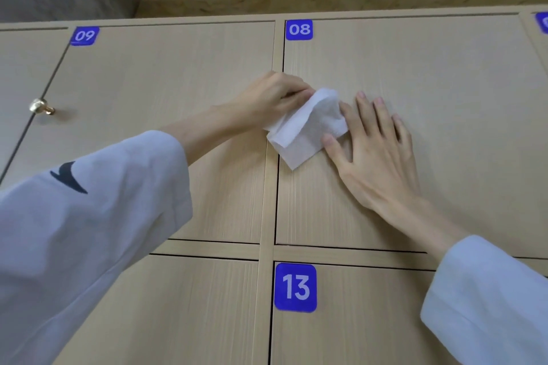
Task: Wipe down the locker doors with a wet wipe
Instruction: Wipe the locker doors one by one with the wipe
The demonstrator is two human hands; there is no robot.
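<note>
Both hands up on locker door 08 (415,74). My left hand (272,98) has its fingers curled, pinching the upper-left end of the wet wipe (308,124). My right hand (376,151) lies flat on the door with fingers straight and spread; thumb and index finger touch the wipe's right edge, nothing gripped there.

Wipe position: left part of door 08, just right of the vertical frame strip (268,187) between doors 09 (166,92) and 08, roughly mid-height. It's still folded and bunched, top part puffed off the surface, lower corner flat against the door.

Orientation: long axis runs diagonally, upper end toward my left hand, lower corner pointing down and slightly left toward the 13 label (295,287). Fold line follows roughly the same diagonal.

Step in hand, as I read it: opening out the wipe and getting it under the right palm before stroking. To do it well:
- pull with the left pinch while the right thumb pins the opposite edge, so it spreads instead of sliding
- get it flat, no bunched ridge, for full contact
- then palm on top, even pressure, overlapping passes along the grain, top edge down
- go round the 08 label (299,29) edges lightly so the corners don't lift
- cover the door edge next to the frame strip too

Door 09 has a brass knob (41,107) at its left edge; wipe around it when I get there
</note>
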